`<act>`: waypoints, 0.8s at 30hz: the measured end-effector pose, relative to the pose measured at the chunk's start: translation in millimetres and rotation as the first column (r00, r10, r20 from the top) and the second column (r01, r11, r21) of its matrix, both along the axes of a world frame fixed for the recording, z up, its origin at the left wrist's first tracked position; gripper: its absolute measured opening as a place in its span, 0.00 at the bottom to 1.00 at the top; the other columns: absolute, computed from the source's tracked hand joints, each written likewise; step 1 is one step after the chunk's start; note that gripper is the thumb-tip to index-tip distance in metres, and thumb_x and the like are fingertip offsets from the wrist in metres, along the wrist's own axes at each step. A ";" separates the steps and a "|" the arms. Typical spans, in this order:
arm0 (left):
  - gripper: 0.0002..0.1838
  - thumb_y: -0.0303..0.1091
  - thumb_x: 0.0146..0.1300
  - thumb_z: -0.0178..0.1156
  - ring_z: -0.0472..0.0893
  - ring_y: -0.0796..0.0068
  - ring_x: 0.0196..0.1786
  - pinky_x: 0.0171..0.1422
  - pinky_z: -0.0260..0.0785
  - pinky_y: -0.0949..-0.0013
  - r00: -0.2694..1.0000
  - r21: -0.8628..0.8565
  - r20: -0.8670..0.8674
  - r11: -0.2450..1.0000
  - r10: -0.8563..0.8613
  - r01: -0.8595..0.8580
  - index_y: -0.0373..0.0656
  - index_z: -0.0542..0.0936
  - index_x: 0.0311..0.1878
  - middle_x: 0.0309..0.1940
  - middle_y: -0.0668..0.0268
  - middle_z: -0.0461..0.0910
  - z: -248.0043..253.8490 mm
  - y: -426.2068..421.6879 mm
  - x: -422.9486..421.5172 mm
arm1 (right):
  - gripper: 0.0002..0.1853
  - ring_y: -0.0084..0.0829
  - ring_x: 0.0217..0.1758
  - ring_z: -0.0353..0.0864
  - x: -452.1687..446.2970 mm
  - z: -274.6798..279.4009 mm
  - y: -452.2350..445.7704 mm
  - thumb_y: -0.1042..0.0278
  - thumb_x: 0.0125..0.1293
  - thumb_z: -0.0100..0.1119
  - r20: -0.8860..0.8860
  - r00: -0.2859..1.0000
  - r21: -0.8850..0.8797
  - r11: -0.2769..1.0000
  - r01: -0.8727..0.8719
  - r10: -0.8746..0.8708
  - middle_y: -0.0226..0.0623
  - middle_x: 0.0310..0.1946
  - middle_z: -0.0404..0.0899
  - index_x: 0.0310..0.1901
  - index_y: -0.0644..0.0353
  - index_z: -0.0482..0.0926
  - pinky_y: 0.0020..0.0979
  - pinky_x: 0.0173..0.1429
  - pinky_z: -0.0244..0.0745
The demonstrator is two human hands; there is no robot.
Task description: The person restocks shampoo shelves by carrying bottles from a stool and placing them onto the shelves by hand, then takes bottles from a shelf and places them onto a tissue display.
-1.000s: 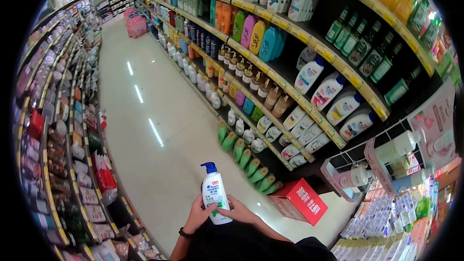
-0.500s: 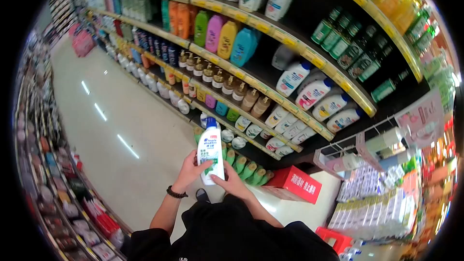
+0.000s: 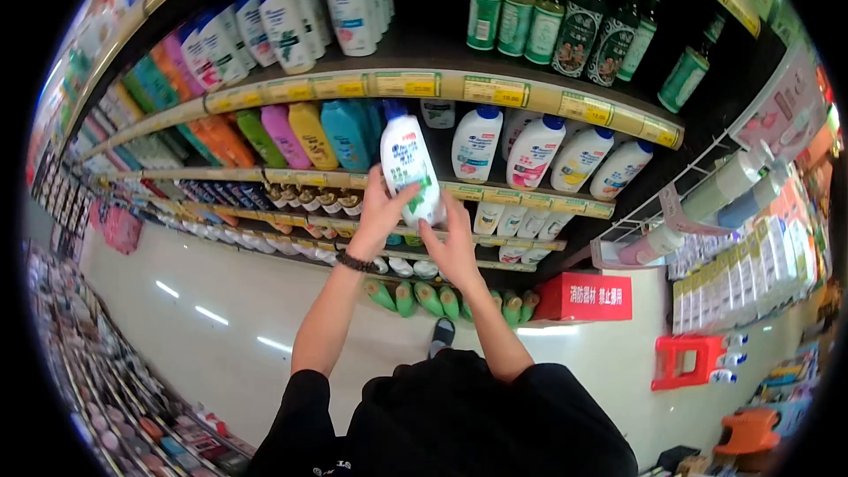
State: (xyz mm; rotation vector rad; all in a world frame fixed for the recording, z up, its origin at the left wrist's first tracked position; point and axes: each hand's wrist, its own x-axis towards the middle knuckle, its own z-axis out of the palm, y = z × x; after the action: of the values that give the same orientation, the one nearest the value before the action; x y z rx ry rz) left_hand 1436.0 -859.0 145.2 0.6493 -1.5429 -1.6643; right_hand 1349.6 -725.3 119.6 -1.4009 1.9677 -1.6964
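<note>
Near the frame's centre, the left hand [image 3: 378,219] curls around one side of a white plastic bottle with a blue cap [image 3: 406,148], thumb across its label; the right hand [image 3: 456,247] pinches its lower end, some fingers hidden. The bottle leans slightly left. This looks like a hold-up before the shelf. Any move inward calls for a steady two-handed grip, clear of the yellow-tagged shelf edge [image 3: 552,201] and the similar white bottles [image 3: 477,147] at centre right.
</note>
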 end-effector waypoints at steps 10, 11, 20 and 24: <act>0.32 0.17 0.61 0.64 0.80 0.68 0.56 0.58 0.74 0.64 0.984 -0.041 -0.061 0.986 -0.165 0.162 0.39 0.62 0.66 0.55 0.57 0.78 -1.9 -102.4 -89.2 | 0.35 0.58 0.76 0.56 -20.8 -11.9 -106.0 0.74 0.64 0.59 -0.002 1.000 -0.064 0.998 0.025 -0.026 0.62 0.72 0.56 0.70 0.71 0.56 0.45 0.76 0.56; 0.33 0.17 0.61 0.64 0.80 0.66 0.56 0.58 0.74 0.64 0.983 -0.071 -0.052 0.983 -0.176 0.172 0.39 0.61 0.67 0.56 0.57 0.77 -7.0 -108.2 -94.6 | 0.31 0.62 0.72 0.60 -22.4 -12.3 -118.1 0.77 0.61 0.58 -0.043 0.997 -0.101 0.993 0.064 -0.069 0.63 0.69 0.58 0.66 0.70 0.59 0.47 0.73 0.61; 0.29 0.33 0.56 0.73 0.79 0.59 0.54 0.57 0.71 0.60 0.979 -0.520 0.202 0.848 0.008 0.100 0.32 0.72 0.57 0.52 0.48 0.80 -59.2 -170.6 -118.0 | 0.25 0.66 0.61 0.67 -31.9 -30.5 -161.4 0.77 0.56 0.58 -0.212 0.930 0.076 0.943 0.323 -0.301 0.62 0.63 0.64 0.56 0.66 0.65 0.52 0.59 0.73; 0.21 0.35 0.56 0.73 0.77 0.60 0.39 0.46 0.69 0.60 0.989 -0.529 0.132 0.849 0.060 0.020 0.31 0.75 0.44 0.35 0.55 0.79 -64.6 -169.5 -124.9 | 0.24 0.65 0.62 0.67 -29.0 -38.9 -178.1 0.79 0.54 0.56 -0.213 0.910 0.048 0.926 0.374 -0.357 0.62 0.64 0.65 0.55 0.66 0.67 0.51 0.61 0.72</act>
State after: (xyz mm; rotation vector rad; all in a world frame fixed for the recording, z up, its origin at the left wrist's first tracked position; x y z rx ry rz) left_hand 1311.1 -1028.5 80.6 0.4874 -1.9838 -1.1054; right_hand 1320.6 -903.3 80.8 -1.2765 2.5201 -1.6334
